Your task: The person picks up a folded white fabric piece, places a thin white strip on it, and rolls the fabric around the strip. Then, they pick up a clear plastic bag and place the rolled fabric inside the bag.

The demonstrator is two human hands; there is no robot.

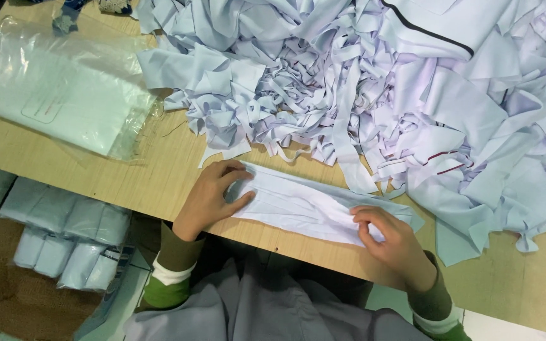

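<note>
I see my left hand curled over one end of a folded white cloth strip, fingers bent and thumb stretched along its near edge, a loose grip pressing it onto the tabletop. My right hand pinches the other end, fingertips drawn together on the fabric. There is one strip between my two hands, lying near the front edge. Just behind it rises one big heap of white cloth scraps, too tangled to count. One clear plastic bag of folded white fabric lies at the far left. Below the tabletop I count about five wrapped white bundles.
</note>
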